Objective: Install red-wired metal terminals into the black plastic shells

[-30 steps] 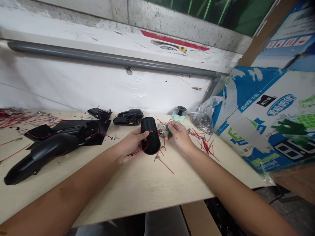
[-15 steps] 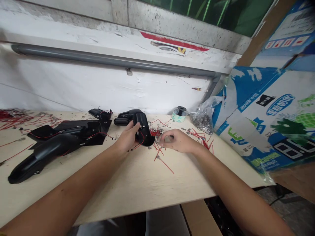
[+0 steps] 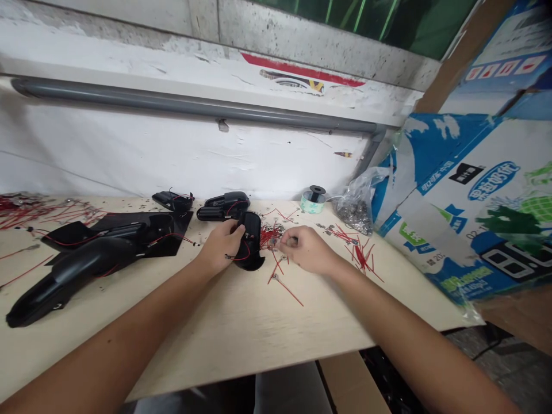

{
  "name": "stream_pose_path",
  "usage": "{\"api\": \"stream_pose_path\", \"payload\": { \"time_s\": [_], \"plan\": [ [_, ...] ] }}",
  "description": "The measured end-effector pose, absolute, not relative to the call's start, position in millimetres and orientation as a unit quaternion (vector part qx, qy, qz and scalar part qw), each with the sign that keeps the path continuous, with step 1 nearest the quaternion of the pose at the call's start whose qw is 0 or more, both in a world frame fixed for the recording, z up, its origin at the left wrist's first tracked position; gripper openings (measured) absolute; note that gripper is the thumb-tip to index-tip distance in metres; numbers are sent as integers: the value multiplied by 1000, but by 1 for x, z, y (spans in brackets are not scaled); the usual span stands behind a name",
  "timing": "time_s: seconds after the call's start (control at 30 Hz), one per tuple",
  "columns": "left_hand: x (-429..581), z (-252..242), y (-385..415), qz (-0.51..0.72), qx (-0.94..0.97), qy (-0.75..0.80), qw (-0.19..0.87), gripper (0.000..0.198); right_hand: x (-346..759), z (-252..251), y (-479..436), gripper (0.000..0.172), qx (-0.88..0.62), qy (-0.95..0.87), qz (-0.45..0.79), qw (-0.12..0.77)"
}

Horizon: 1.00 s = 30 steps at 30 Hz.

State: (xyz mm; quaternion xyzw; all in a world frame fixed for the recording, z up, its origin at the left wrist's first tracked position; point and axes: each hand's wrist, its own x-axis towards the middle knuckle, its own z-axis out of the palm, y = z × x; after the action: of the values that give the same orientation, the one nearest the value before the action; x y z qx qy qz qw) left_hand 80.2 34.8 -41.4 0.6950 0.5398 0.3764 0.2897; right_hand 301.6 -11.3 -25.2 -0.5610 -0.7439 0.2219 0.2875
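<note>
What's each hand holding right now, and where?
Left hand grips a black plastic housing by its side. Right hand is pinched over red wires; cannot tell if holding anything.

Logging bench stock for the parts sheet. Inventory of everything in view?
housings: about six, black, with red wires, most overlapping at bench left, one in left hand
sheet: one, black, under housings at left
loose wires: many, red, scattered across bench
tape roll: one, pale green, back of bench
bag of metal parts: one, clear, back right
cartons: at least two, blue and white, right of bench
pipe: one, grey, along wall
bench: one, pale wood, under everything
left hand: gripping one of the housings
right hand: fingers pinched, beside the wires at bench centre
</note>
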Motion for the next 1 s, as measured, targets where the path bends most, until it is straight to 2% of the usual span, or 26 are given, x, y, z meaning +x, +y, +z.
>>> {"api": "stream_pose_path", "payload": {
  "time_s": [0.27, 0.4, 0.57, 0.63, 0.73, 1.0],
  "plan": [
    [80, -42, 34, 333, 690, 602, 224, 24, 314, -14, -4, 20, -572, -668, 247, 407],
    [81, -41, 32, 375, 680, 599, 198, 45, 314, -8, -4, 25, -567, -625, 227, 486],
    [84, -32, 21, 451, 730, 474, 196, 22, 294, -14, -11, 31, -471, -550, 287, 627],
    [87, -29, 17, 465, 750, 419, 214, 18, 283, -19, -15, 31, -454, -555, 301, 629],
    [90, -25, 13, 505, 731, 369, 273, 25, 274, -23, -18, 30, -455, -586, 293, 603],
    [95, -19, 7, 544, 618, 351, 446, 23, 268, -33, -21, 29, -441, -646, 330, 529]
  ]
}}
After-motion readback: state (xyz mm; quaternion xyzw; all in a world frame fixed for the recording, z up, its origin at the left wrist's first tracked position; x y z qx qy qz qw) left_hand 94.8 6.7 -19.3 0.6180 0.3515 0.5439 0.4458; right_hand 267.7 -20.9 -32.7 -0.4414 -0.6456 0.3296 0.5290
